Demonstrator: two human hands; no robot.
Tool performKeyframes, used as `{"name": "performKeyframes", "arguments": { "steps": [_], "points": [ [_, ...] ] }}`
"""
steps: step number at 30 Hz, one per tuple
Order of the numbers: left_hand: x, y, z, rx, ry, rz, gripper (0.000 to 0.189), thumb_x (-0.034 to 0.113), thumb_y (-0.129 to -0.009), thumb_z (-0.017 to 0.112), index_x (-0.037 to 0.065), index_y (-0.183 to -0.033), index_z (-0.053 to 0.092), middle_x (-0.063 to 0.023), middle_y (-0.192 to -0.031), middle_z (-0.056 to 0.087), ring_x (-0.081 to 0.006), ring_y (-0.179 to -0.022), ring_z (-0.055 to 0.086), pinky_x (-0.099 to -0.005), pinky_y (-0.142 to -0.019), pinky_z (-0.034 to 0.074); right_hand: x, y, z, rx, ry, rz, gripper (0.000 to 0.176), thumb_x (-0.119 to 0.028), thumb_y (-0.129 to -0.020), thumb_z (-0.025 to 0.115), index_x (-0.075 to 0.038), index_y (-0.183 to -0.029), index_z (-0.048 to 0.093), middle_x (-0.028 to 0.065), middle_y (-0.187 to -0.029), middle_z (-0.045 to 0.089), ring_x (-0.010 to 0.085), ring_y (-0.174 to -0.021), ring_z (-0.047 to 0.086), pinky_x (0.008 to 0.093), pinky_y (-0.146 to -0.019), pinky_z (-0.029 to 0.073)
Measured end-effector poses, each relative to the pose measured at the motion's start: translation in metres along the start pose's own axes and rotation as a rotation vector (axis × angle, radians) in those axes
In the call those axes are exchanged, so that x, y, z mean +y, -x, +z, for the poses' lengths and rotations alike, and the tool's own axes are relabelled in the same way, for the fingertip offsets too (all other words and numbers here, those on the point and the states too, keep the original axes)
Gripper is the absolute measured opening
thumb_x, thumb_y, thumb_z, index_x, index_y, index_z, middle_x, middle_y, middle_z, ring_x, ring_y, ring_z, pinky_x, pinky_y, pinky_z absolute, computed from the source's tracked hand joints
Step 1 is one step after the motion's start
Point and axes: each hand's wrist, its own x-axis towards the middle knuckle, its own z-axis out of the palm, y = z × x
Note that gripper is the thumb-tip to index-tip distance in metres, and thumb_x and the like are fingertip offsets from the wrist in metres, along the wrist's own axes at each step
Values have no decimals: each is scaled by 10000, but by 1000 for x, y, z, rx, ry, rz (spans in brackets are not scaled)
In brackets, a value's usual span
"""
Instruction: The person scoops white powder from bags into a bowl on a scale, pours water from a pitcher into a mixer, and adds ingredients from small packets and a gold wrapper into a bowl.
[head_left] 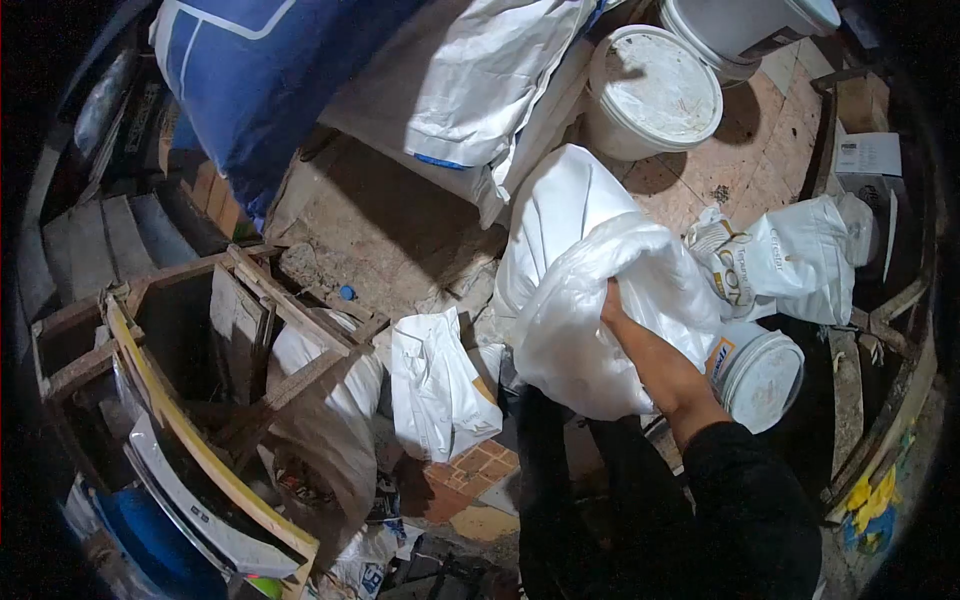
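A large white sack (pixel 565 200) stands in front of me, with a thin, translucent plastic liner (pixel 570 345) bunched around its open mouth. From the lower right, my right forearm reaches into the folds of the liner. Only a small part of my right hand (pixel 611 298) shows at the opening; its fingers are hidden inside the plastic, so their grip cannot be made out. My left hand is out of sight. A crumpled white bag (pixel 440 385) lies to the left of the sack, and a white lidded bucket (pixel 762 375) is beside my right forearm.
Blue and white sacks (pixel 290 100) loom at the upper left. More lidded buckets (pixel 655 90) stand behind. A printed white bag (pixel 790 255) lies at right. Wooden frames (pixel 215 265) and a yellow-edged strip (pixel 190 420) clutter the left side. Dirty tiles cover the floor (pixel 765 150).
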Motion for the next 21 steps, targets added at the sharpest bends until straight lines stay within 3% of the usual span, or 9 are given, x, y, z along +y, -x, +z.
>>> {"name": "performKeyframes", "arguments": {
  "steps": [4, 7, 8, 11, 13, 16, 19, 21],
  "points": [
    [-4, 4, -21, -7, 0, 31, 236, 207, -945, 584, 37, -1101, 535, -126, -928, 564, -267, -780, 582, -456, -646, 482, -3, 29, -29, 36, 12, -66, 520, -359, -993, 329, 77, -1000, 614, 331, -994, 615, 525, -995, 556, 533, -873, 436],
    [-10, 2, -35, -23, 12, 62, 251, 207, -943, 588, 34, -1119, 540, -130, -935, 569, -273, -790, 591, -460, -653, 491, -25, 70, -72, -67, 153, -127, 518, -356, -993, 324, 70, -977, 618, 315, -986, 625, 516, -983, 562, 543, -868, 434],
    [-12, 2, -40, -23, 13, 71, 256, 206, -942, 590, 33, -1124, 541, -131, -937, 571, -275, -793, 594, -461, -655, 494, -27, 82, -81, -19, 48, -184, 511, -360, -996, 321, 44, -960, 632, 310, -993, 623, 505, -953, 570, 539, -856, 441],
    [-12, 2, -57, -21, 24, 102, 273, 206, -940, 594, 29, -1142, 546, -135, -944, 576, -281, -803, 604, -465, -662, 504, -32, 112, -109, -43, 121, -197, 467, -322, -1001, 330, 31, -970, 634, 297, -983, 627, 473, -931, 582, 532, -853, 430],
    [-3, 10, -69, 9, 10, 98, 268, 174, -927, 616, 40, -1148, 546, -131, -934, 579, -270, -795, 607, -436, -649, 510, -45, 138, -138, -46, 136, -283, 395, -257, -1001, 336, 23, -1048, 611, 285, -940, 633, 441, -923, 588, 518, -862, 416],
    [-13, -31, -99, -644, 973, 231, 223, 126, -924, 616, 69, -1123, 535, -114, -941, 578, -241, -764, 604, -342, -587, 488, -38, 167, -168, 78, 228, -486, 348, -224, -995, 341, 11, -1049, 592, 283, -909, 633, 443, -877, 600, 524, -805, 435],
    [11, 7, -102, -90, 141, 221, 227, 104, -919, 597, 83, -1122, 498, -104, -940, 578, -244, -743, 599, -339, -571, 472, -32, 170, -192, -67, 348, -444, 350, -226, -997, 331, 7, -1024, 590, 283, -918, 633, 454, -865, 599, 536, -765, 437],
    [30, 40, -91, 29, 75, 223, 253, 105, -913, 585, 80, -1142, 482, -105, -956, 573, -250, -750, 602, -341, -572, 467, -40, 181, -213, -115, 265, -386, 368, -234, -999, 318, 8, -1001, 595, 289, -903, 629, 459, -866, 598, 536, -769, 438]
  ]
}}
